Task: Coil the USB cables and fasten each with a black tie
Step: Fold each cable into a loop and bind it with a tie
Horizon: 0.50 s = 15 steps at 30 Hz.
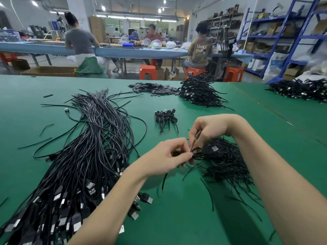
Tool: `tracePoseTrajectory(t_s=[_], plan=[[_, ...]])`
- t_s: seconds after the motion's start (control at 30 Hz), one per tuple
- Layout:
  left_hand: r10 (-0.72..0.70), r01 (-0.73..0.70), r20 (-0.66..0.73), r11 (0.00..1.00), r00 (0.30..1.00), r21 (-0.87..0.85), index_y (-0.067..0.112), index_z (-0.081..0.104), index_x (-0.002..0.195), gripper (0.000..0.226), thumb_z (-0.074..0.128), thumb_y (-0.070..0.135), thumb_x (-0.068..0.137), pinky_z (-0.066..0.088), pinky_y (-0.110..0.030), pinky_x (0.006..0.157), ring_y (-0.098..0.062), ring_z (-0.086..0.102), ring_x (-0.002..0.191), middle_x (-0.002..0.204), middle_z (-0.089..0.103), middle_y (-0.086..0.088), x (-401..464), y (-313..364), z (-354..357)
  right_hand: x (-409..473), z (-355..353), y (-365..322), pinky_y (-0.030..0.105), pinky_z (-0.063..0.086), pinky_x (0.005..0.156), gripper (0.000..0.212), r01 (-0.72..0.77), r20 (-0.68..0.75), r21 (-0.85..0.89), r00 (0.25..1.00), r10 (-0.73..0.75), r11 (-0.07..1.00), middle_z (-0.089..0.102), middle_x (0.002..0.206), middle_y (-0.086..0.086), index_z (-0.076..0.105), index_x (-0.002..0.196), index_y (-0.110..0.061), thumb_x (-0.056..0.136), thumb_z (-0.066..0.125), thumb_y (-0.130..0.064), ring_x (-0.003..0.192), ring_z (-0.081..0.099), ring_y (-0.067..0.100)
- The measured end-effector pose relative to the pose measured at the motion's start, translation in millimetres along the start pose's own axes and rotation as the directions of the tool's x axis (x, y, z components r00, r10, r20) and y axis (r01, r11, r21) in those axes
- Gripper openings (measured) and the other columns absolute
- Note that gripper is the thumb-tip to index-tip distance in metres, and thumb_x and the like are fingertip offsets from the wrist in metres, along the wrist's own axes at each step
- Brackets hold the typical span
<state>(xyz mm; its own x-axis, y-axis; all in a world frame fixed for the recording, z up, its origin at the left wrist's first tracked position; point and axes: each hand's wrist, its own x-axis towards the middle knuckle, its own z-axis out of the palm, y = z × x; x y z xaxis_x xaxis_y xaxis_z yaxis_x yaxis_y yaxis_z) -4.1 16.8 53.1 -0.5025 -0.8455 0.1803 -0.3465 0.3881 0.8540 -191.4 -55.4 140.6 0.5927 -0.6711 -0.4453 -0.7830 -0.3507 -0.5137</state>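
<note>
My left hand (168,157) pinches a small coil of black USB cable (197,152), whose loose end hangs down to the green table (177,218). My right hand (205,129) pinches a thin black tie (193,145) right above the coil. Just behind both hands lies a heap of black ties (228,165). A long bundle of uncoiled USB cables (85,156) stretches along the left, plugs toward me. A few tied coils (166,118) lie beyond my hands.
Farther back sit a large heap of coiled cables (200,92), a scatter of flat black pieces (154,88) and another cable heap (300,90) at the far right. Several people sit at a blue bench (115,50) behind, with orange stools and shelving.
</note>
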Motion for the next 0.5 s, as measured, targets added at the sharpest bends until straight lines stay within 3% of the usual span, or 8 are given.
tracePoseTrajectory(t_s=[0.07, 0.17, 0.27, 0.43, 0.5], plan=[[0.007, 0.008, -0.095, 0.989, 0.995, 0.147, 0.018, 0.057, 0.085, 0.014, 0.062, 0.024, 0.097, 0.042, -0.024, 0.060, -0.016, 0.049, 0.061, 0.078, 0.070, 0.003, 2, 1, 7, 6, -1, -10, 0.029, 0.042, 0.071, 0.020, -0.090, -0.068, -0.148, 0.994, 0.081, 0.985, 0.068, 0.075, 0.001, 0.078, 0.077, -0.025, 0.083, 0.075, -0.006, 0.067, 0.055, 0.013], [0.067, -0.017, -0.175, 0.961, 0.982, 0.275, 0.015, 0.056, 0.085, 0.011, 0.061, 0.018, 0.094, 0.036, -0.019, 0.056, -0.011, 0.041, 0.052, 0.070, 0.062, 0.000, 5, 1, 18, 11, 3, -20, 0.022, 0.045, 0.064, 0.032, -0.203, -0.168, -0.242, 0.972, 0.165, 0.949, 0.070, 0.072, -0.004, 0.075, 0.059, -0.036, 0.080, 0.073, -0.012, 0.065, 0.059, 0.011], [0.080, -0.008, -0.209, 0.945, 0.975, 0.326, 0.012, 0.053, 0.088, 0.008, 0.057, 0.013, 0.094, 0.032, -0.023, 0.054, -0.011, 0.040, 0.050, 0.062, 0.053, -0.001, 6, -1, 21, 13, 12, -22, 0.016, 0.045, 0.055, 0.025, -0.236, -0.256, -0.185, 0.949, 0.185, 0.954, 0.072, 0.061, -0.010, 0.077, 0.063, -0.031, 0.078, 0.070, -0.012, 0.055, 0.064, -0.001], [0.083, 0.021, -0.267, 0.930, 0.960, 0.366, 0.022, 0.038, 0.091, 0.015, 0.050, 0.016, 0.097, 0.040, -0.038, 0.061, -0.017, 0.044, 0.061, 0.068, 0.054, 0.000, 7, -7, 22, 11, 27, -13, 0.020, 0.051, 0.051, 0.013, -0.213, -0.422, -0.009, 0.887, 0.190, 0.977, 0.072, 0.058, -0.007, 0.078, 0.073, -0.021, 0.077, 0.066, -0.016, 0.050, 0.061, 0.000], [0.055, 0.071, -0.322, 0.927, 0.945, 0.367, 0.027, 0.030, 0.094, 0.021, 0.049, 0.020, 0.097, 0.039, -0.040, 0.059, -0.019, 0.047, 0.061, 0.068, 0.054, -0.002, 9, -10, 26, 13, 32, -12, 0.013, 0.042, 0.044, 0.016, -0.218, -0.487, -0.039, 0.856, 0.172, 0.975, 0.070, 0.055, -0.011, 0.077, 0.072, -0.026, 0.075, 0.064, -0.017, 0.049, 0.059, 0.000]])
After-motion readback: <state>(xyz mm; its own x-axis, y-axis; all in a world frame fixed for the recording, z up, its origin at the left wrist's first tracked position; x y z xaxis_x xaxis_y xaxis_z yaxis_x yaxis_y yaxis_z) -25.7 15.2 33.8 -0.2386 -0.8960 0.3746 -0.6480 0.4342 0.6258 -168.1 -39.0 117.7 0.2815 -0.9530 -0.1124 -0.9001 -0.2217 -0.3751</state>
